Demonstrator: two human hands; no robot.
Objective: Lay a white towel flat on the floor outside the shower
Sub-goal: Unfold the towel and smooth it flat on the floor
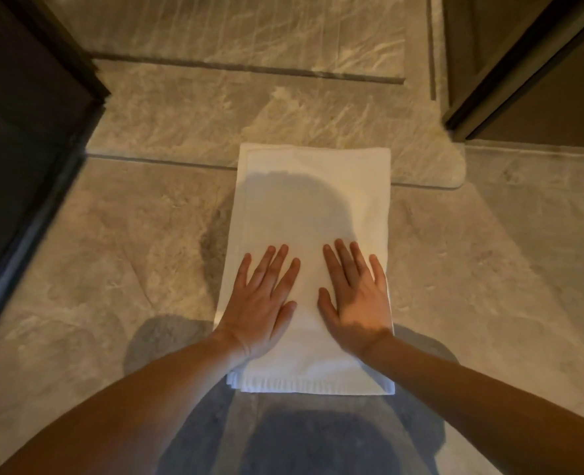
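Pressing a white rectangular terry towel [313, 207] with left hand [263, 303] and right hand [355, 299], both flat, gripping nothing; already on beige marble floor [455, 269], seemingly folded, probably needing unfolding.

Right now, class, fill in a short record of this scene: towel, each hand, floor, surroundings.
floor: veined stone tiles
towel: white, folded in layers, lying on the floor, not spread out
left hand: flat, fingers straight, pressing the towel
right hand: flat, fingers straight, pressing the towel
surroundings: dark panel at left
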